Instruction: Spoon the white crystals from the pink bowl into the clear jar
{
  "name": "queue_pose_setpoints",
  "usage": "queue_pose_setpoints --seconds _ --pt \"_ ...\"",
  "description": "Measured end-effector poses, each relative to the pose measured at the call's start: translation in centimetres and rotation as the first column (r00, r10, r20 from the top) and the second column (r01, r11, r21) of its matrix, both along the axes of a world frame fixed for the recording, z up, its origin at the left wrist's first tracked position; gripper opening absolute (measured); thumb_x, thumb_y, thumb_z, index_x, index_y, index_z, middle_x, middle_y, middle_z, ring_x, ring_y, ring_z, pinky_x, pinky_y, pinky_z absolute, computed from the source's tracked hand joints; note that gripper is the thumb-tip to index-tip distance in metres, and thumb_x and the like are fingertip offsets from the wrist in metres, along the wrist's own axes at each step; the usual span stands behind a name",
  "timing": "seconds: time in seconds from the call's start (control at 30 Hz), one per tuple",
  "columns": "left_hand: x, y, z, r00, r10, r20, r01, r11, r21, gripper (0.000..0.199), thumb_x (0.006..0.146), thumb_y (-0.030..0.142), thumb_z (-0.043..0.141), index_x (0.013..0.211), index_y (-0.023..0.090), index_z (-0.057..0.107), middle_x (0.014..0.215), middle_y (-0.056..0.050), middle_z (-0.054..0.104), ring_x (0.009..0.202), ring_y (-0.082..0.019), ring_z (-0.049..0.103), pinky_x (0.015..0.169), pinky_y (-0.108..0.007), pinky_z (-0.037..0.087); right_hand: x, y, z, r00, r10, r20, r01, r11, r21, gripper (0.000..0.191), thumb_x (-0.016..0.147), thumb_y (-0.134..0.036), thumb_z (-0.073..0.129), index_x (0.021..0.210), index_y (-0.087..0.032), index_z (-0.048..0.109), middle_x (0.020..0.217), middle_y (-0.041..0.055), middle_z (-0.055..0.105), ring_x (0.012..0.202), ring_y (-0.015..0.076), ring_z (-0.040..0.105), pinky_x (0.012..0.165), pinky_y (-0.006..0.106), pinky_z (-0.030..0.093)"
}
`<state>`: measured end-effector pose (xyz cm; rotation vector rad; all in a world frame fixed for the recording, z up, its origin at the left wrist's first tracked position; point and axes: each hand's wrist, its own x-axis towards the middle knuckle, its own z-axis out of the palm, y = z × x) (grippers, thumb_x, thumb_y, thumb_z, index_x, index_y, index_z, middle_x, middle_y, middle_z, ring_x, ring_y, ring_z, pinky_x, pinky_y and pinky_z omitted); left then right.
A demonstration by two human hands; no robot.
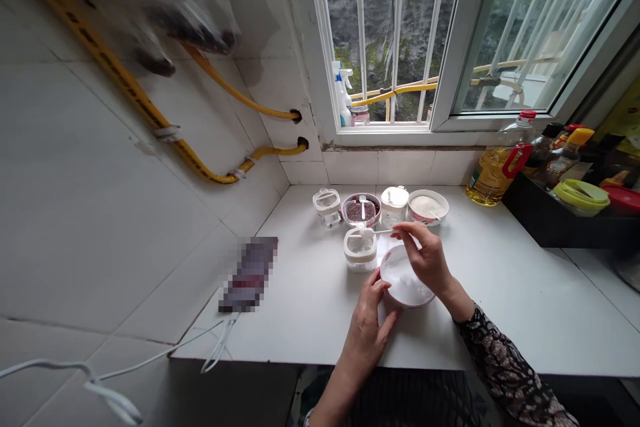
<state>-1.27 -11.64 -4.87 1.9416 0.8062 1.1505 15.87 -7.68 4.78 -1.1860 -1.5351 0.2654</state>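
My left hand grips the near left side of a bowl on the counter, fingers and thumb around its rim. White grainy powder lies in the bowl. Pinched in my right hand is the handle of a small white spoon, reaching left over the bowl. The spoon's head is over the open top of a clear jar with a whitish rim. Behind stand a lidded clear jar, a dish of dark reddish grains, another white-topped jar and a bowl of pale grains.
An oil bottle and a black rack of sauce bottles stand at the right. A blurred dark object with a white cable lies at the left. A yellow hose runs along the tiled wall.
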Motion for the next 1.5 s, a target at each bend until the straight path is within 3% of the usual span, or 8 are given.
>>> queue_pose_setpoints --seconds 0.1,0.17,0.47,0.77,0.97,1.23,1.37,1.5 --pt "-0.1 0.0 0.1 1.000 0.009 -0.009 -0.009 1.000 0.008 0.041 0.089 0.010 0.058 0.125 0.026 0.048 0.150 -0.014 0.044 0.140 -0.030 0.050 0.108 -0.048 0.053 -0.7 0.2 -0.5 0.938 0.060 0.343 -0.106 0.988 0.117 0.026 0.096 -0.014 0.045 0.100 -0.022 0.069 0.088 0.0075 0.076 0.081 0.0223 0.065 0.087 0.042 0.048" --pt "-0.1 0.0 0.0 1.000 0.010 -0.020 -0.010 1.000 0.007 0.040 0.089 0.010 0.058 0.125 0.025 0.048 0.150 -0.014 0.044 0.141 -0.030 0.049 0.109 -0.049 0.052 -0.7 0.3 -0.5 0.890 0.089 0.448 -0.158 0.980 0.119 0.029 0.095 -0.010 0.043 0.099 -0.021 0.070 0.085 0.0070 0.076 0.078 0.0219 0.063 0.088 0.042 0.046" --pt "-0.1 -0.1 0.3 1.000 -0.007 -0.011 0.006 1.000 -0.029 0.040 0.091 0.012 0.058 0.126 0.027 0.047 0.151 -0.013 0.041 0.141 -0.027 0.049 0.111 -0.048 0.051 3.0 -0.8 0.9 0.984 -0.123 0.129 0.122 0.992 0.009 0.018 0.088 -0.020 0.051 0.085 -0.023 0.069 0.072 0.0037 0.069 0.081 0.0245 0.063 0.084 0.039 0.048" --pt "0.0 -0.3 -0.2 1.000 0.009 0.018 -0.008 0.998 -0.056 0.038 0.092 0.016 0.058 0.126 0.028 0.049 0.153 -0.012 0.041 0.140 -0.027 0.051 0.110 -0.045 0.052 5.2 -0.7 0.6 0.966 -0.185 0.181 0.200 0.977 -0.074 0.019 0.078 -0.019 0.048 0.068 -0.024 0.063 0.072 0.0031 0.070 0.072 0.0217 0.061 0.077 0.034 0.047" --pt "0.0 -0.3 -0.3 1.000 0.009 0.020 -0.008 0.998 -0.070 0.037 0.092 0.017 0.058 0.127 0.027 0.050 0.153 -0.012 0.041 0.140 -0.027 0.051 0.110 -0.043 0.052 5.0 -0.6 0.3 0.947 -0.136 0.291 0.142 0.990 0.000 0.020 0.078 -0.017 0.048 0.064 -0.023 0.060 0.064 0.0030 0.065 0.066 0.0207 0.058 0.076 0.035 0.045" --pt "-0.1 -0.3 -0.1 1.000 0.003 0.010 -0.003 0.998 -0.061 0.037 0.092 0.016 0.058 0.126 0.028 0.049 0.152 -0.012 0.041 0.141 -0.027 0.049 0.111 -0.047 0.051 5.0 -0.7 0.4 0.952 -0.093 0.290 0.093 0.996 0.013 0.021 0.077 -0.015 0.047 0.063 -0.023 0.059 0.062 0.0015 0.064 0.064 0.0189 0.056 0.075 0.033 0.045" --pt "-0.2 -0.3 0.0 1.000 -0.005 -0.004 0.005 0.999 -0.048 0.038 0.093 0.016 0.058 0.127 0.029 0.048 0.151 -0.011 0.040 0.140 -0.027 0.050 0.110 -0.047 0.051 4.4 -0.5 0.0 0.955 0.018 0.294 0.003 0.997 -0.071 0.021 0.075 -0.015 0.047 0.059 -0.022 0.059 0.058 0.0004 0.063 0.060 0.0169 0.054 0.071 0.031 0.043" --pt "-0.1 -0.2 0.1 1.000 -0.003 0.007 0.003 1.000 -0.030 0.038 0.093 0.017 0.057 0.128 0.030 0.048 0.150 -0.011 0.041 0.140 -0.027 0.049 0.109 -0.046 0.052 4.4 -0.2 -0.3 0.983 -0.031 0.182 0.061 0.986 -0.158 0.021 0.073 -0.019 0.047 0.057 -0.022 0.059 0.057 0.0008 0.063 0.061 0.0169 0.055 0.066 0.029 0.042"
